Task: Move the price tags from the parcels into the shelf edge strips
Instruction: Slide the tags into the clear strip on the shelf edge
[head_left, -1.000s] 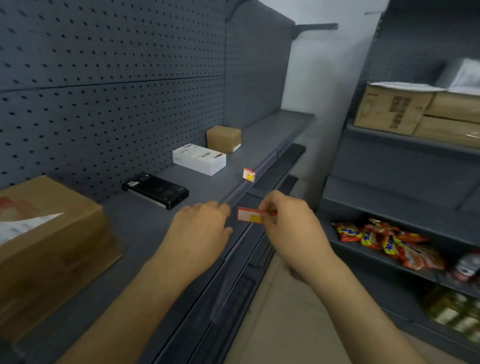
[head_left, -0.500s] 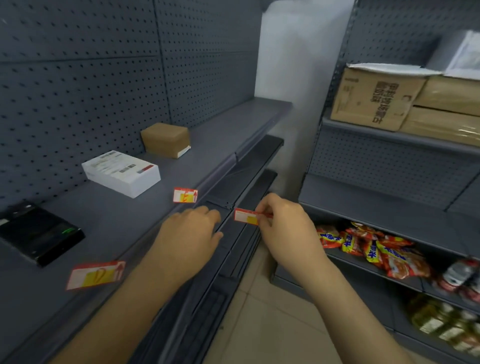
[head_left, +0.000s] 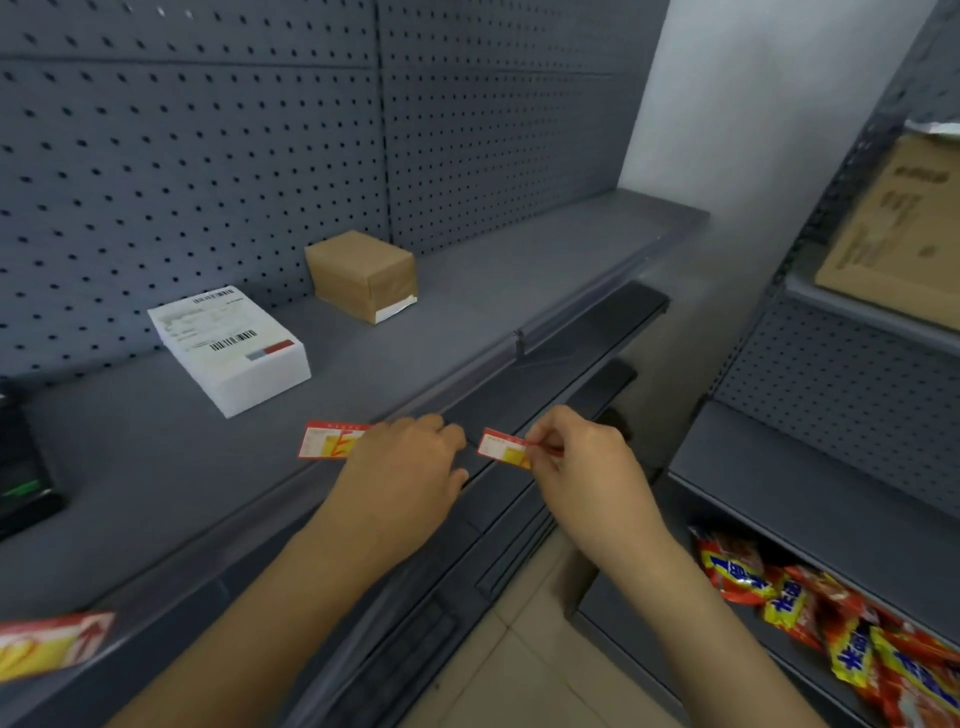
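The right hand pinches a small red-and-yellow paper price tag by its right end, just in front of the clear plastic edge strip of the grey metal shelf. The left hand rests at that edge with fingers curled; what they grip cannot be told. A second red-and-yellow tag sits in the strip beside it. On the shelf lie a white labelled parcel and a brown paper-wrapped parcel, apart.
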